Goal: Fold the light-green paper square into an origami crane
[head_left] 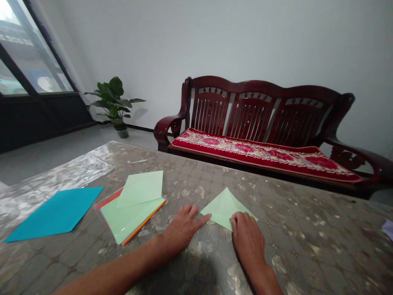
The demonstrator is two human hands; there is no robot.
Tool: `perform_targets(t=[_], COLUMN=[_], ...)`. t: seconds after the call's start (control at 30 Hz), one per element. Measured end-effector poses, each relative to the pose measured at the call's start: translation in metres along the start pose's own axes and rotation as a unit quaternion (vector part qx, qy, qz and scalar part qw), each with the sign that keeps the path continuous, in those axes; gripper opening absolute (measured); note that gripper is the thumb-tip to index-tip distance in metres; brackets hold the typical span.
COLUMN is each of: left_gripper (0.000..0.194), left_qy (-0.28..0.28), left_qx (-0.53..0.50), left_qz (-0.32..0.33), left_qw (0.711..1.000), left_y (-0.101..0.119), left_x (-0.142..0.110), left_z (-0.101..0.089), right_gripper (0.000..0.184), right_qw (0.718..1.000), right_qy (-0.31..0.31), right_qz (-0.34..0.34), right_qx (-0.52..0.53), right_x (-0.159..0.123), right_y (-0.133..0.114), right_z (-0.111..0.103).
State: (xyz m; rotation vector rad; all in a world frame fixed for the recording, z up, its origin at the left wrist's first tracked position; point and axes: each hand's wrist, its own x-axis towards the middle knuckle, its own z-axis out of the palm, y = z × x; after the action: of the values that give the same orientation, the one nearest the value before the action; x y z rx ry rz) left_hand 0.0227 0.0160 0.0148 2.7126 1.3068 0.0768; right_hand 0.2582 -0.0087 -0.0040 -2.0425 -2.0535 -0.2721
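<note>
A light green sheet of origami paper (222,207), folded into a triangle-like shape with crease lines, lies on the table in front of me. My left hand (184,225) rests at its left side, thumb stretched out onto the left lower edge and the other fingers loosely bent on the table. Over the lower right edge, my right hand (248,233) is closed, its fingers curled together and pressing on the paper; its fingertips and the edge beneath them are partly hidden.
Left of my hands is a stack of coloured paper (132,223) with a loose green sheet (143,186) on top. Further left lies a blue sheet (58,213). Something purple (388,228) sits at the right edge. Beyond the patterned table (294,246) stands a wooden bench (251,110).
</note>
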Motion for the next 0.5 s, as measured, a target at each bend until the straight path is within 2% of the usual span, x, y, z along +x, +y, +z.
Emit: perform_targets(t=[0.1,0.27,0.37,0.5], left_gripper=[0.062,0.036,0.024,0.010], left_qy=[0.025,0.077,0.083,0.080], left_qx=[-0.016,-0.099,-0.160,-0.186], left_qz=[0.007,-0.024,-0.050,-0.087], left_qw=[1.000,0.992,0.982,0.975], left_y=[-0.006,-0.014,-0.015,-0.014], left_x=[0.002,0.011,0.017,0.025], left_z=[0.004,0.003,-0.004,-0.011], right_gripper=[0.013,0.013,0.013,0.013], right_qw=[1.000,1.000,1.000,1.000], right_qy=[-0.002,-0.006,-0.008,-0.002], right_qz=[0.003,0.002,0.005,0.003], right_qx=[0.000,0.008,0.011,0.012], right_x=[0.000,0.001,0.001,0.000], right_y=[-0.001,-0.001,0.000,0.000], right_z=[-0.001,-0.002,-0.002,-0.002])
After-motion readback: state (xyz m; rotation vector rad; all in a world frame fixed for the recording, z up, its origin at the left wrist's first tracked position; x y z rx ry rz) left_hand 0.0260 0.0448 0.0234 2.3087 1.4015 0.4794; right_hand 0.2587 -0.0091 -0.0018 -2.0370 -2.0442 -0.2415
